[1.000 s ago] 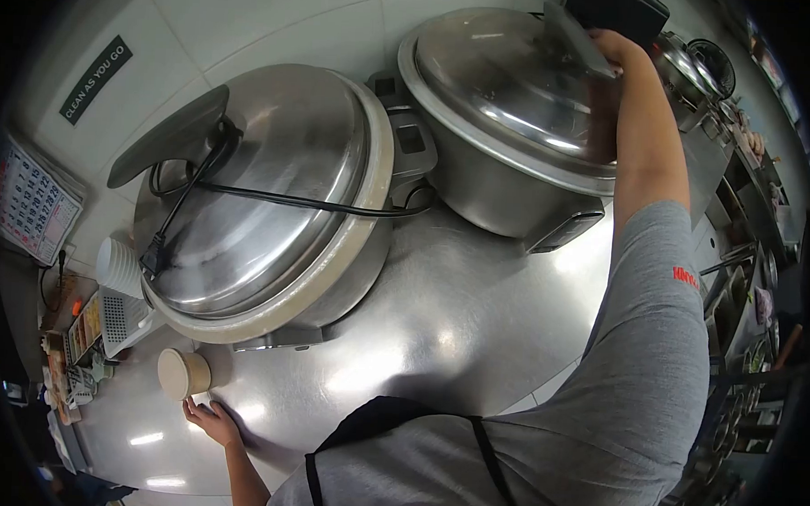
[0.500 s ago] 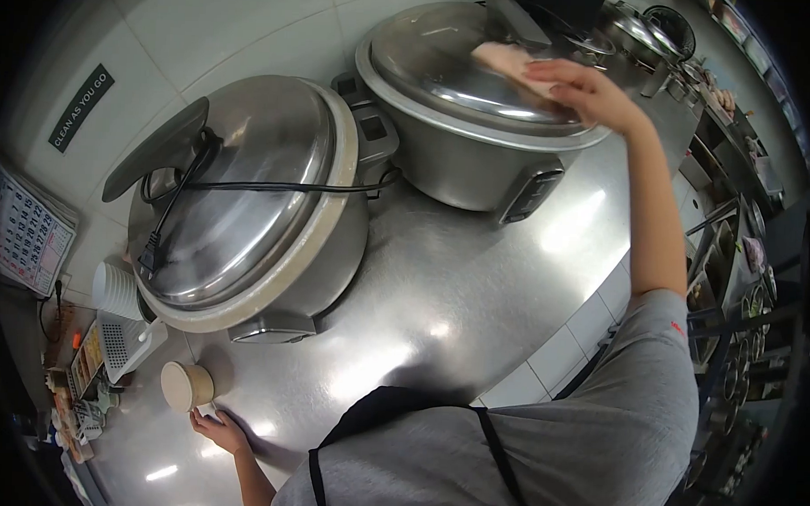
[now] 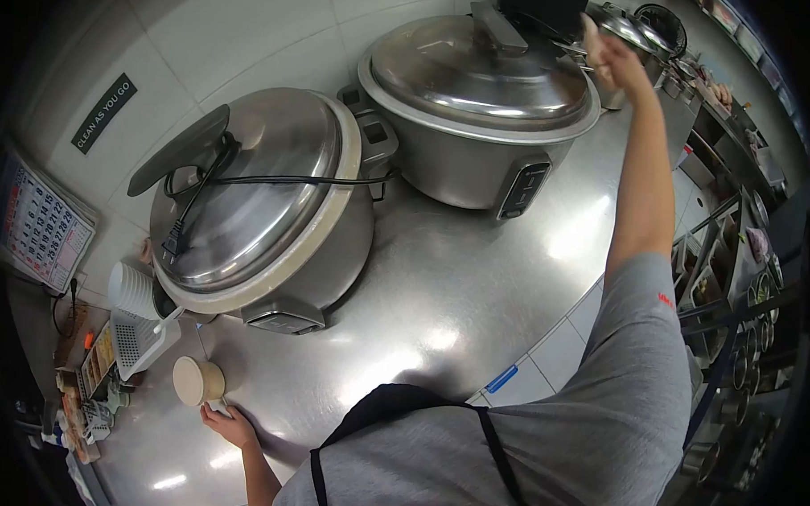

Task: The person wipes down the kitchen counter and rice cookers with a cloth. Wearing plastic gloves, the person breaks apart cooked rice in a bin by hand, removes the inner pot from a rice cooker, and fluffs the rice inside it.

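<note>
My right hand point(image 3: 618, 66) is raised past the far rice cooker point(image 3: 482, 77), closed on a pale cloth point(image 3: 593, 38) and slightly blurred. That cooker's metal lid is on, with a dark handle on top. At the lower left, my left hand point(image 3: 229, 424) rests low over the steel counter point(image 3: 404, 280) with its fingers extended. Its fingertips are right at the base of a beige round tub point(image 3: 197, 381). Between the two hands stands the near rice cooker point(image 3: 259, 203), lidded, with a black power cord point(image 3: 274, 179) lying across its lid.
White stacked bowls point(image 3: 129, 288) and a perforated white basket point(image 3: 143, 346) stand at the left, below a wall calendar point(image 3: 45, 223). Lidded metal pots point(image 3: 622, 27) crowd the far end. A blue object point(image 3: 502, 379) shows beside the counter's edge, over the tiled floor.
My right hand has lifted off the far cooker's lid and moved away toward the pots, taking the cloth along. My left hand stays beside the tub. The view has shifted slightly.
</note>
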Available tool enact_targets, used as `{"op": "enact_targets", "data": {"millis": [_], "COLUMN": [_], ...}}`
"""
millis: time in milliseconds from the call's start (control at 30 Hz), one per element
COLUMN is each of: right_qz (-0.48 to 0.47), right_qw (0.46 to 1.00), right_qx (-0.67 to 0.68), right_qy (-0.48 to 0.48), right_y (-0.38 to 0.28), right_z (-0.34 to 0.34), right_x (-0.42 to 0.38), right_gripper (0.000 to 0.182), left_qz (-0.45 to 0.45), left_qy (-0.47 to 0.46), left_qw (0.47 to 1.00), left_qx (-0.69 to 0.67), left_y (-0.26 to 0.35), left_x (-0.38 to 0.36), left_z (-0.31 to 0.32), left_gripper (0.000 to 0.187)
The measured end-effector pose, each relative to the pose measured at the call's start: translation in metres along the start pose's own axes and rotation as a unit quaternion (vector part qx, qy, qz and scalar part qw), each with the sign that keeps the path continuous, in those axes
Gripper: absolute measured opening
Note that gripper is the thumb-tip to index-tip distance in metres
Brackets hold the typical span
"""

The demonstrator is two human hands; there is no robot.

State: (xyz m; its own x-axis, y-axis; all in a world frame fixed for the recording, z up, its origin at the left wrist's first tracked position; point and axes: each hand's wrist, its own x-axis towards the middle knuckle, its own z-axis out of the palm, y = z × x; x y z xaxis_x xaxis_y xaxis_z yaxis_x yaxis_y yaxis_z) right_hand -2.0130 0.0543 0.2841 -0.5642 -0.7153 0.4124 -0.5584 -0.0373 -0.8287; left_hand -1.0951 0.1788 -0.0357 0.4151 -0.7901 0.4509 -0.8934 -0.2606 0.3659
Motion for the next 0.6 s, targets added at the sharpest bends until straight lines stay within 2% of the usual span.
{"op": "enact_targets", "data": {"millis": [33, 67, 100, 167, 200, 267, 300, 333, 433, 500, 533, 600], "right_qz": [0.059, 0.062, 0.008, -0.101, -0.101, -0.049, -0.176, -0.213, -0.21, -0.178, -0.224, -0.179], "right_qw": [0.99, 0.98, 0.985, 0.958, 0.958, 0.992, 0.973, 0.968, 0.968, 0.94, 0.937, 0.969], "right_qx": [-0.128, -0.171, -0.17, -0.26, -0.259, -0.119, -0.149, -0.127, -0.114, -0.12, -0.073, 0.007], "right_qy": [-0.027, -0.077, -0.013, 0.071, 0.071, 0.001, -0.023, -0.04, -0.077, -0.265, -0.257, -0.171], "right_y": [0.029, 0.054, 0.059, 0.048, 0.028, -0.015, -0.006, -0.026, -0.063, -0.086, -0.089, -0.087], "right_z": [0.002, 0.015, 0.029, 0.043, 0.053, 0.061, 0.063, 0.07, 0.086, 0.08, 0.076, 0.058], "right_x": [0.012, 0.011, 0.004, -0.034, -0.061, -0.114, -0.127, -0.152, -0.198, -0.211, -0.208, -0.185], "right_gripper": [0.038, 0.042, 0.042, 0.039, 0.039, 0.039, 0.04, 0.04, 0.041, 0.042, 0.04, 0.037], "left_qz": [0.001, 0.005, 0.01, 0.008, 0.005, 0.005, 0.007, 0.009, 0.003, 0.009, 0.011, 0.022], "left_qy": [-0.001, 0.003, 0.009, 0.007, 0.004, 0.005, 0.006, 0.003, 0.011, 0.01, 0.011, 0.015], "left_qw": [1.0, 1.0, 1.0, 1.0, 1.0, 1.0, 1.0, 1.0, 1.0, 1.0, 1.0, 0.999], "left_qx": [-0.001, 0.001, 0.003, 0.008, 0.014, 0.012, 0.01, 0.008, 0.01, 0.018, 0.016, 0.019], "left_y": [0.0, 0.0, 0.0, 0.0, -0.001, 0.003, 0.004, 0.003, -0.003, 0.001, 0.0, -0.006], "left_x": [-0.001, -0.001, 0.0, 0.0, 0.0, 0.001, 0.0, -0.001, 0.001, 0.0, 0.001, 0.001], "left_z": [-0.001, -0.001, 0.0, 0.001, 0.001, -0.001, -0.002, 0.001, 0.003, 0.0, 0.001, 0.003], "left_gripper": [0.052, 0.052, 0.052, 0.051, 0.051, 0.051, 0.051, 0.051, 0.051, 0.051, 0.051, 0.05]}}
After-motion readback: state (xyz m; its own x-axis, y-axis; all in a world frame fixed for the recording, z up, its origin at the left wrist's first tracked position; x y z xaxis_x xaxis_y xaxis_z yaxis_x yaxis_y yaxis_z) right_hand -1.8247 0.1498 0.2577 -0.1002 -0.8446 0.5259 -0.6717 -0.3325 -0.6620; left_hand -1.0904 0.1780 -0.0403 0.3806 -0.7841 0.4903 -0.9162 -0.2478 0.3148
